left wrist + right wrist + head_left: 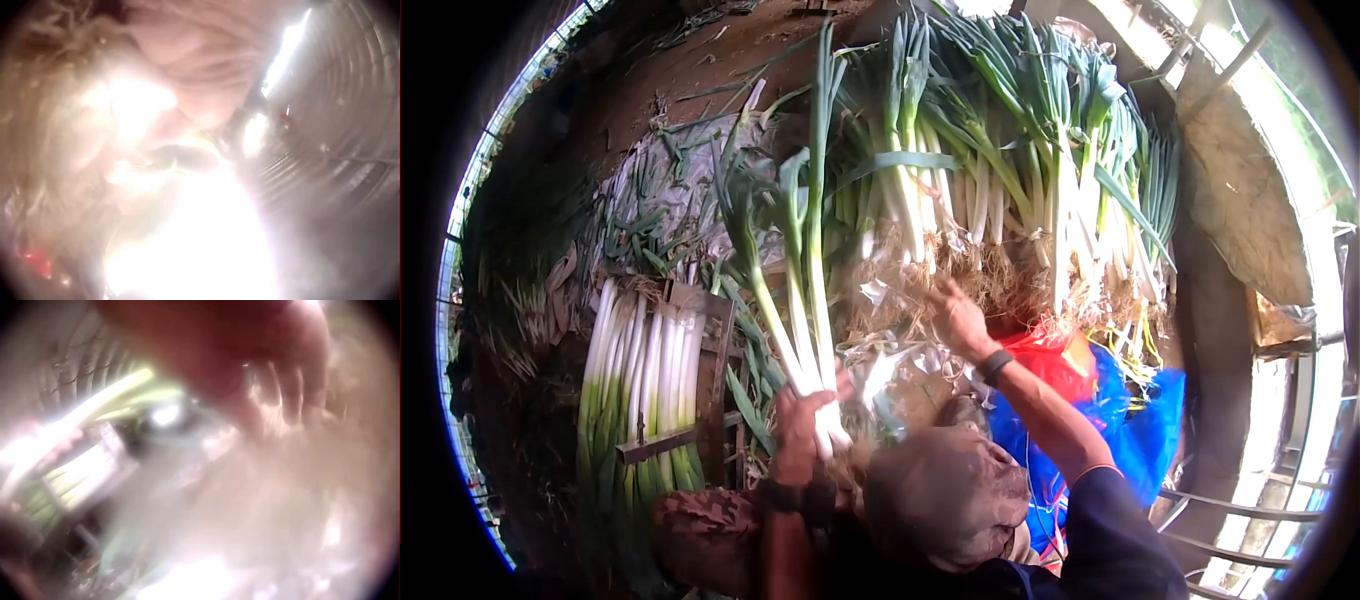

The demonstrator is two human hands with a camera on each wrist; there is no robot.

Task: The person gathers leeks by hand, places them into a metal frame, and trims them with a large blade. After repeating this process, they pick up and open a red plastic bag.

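My left hand (796, 428) grips a few long green onions (808, 330) low on their white stems, with the leaves pointing up and away. In the left wrist view, glare washes out most of that grip. Fingers stretched forward, my right hand (962, 318) reaches to the root ends of a large pile of green onions (1055, 190). The right wrist view has its blurred fingers (290, 394) over brownish roots and peelings, with nothing plainly held.
At the left, a rack (725, 350) holds a row of trimmed green onions (640, 370). Red plastic (1055, 365) and blue plastic (1145, 430) lie by my right forearm. Leaf scraps cover a pale sheet (700, 180) behind. Two camouflage-patterned knees (940, 490) are in front.
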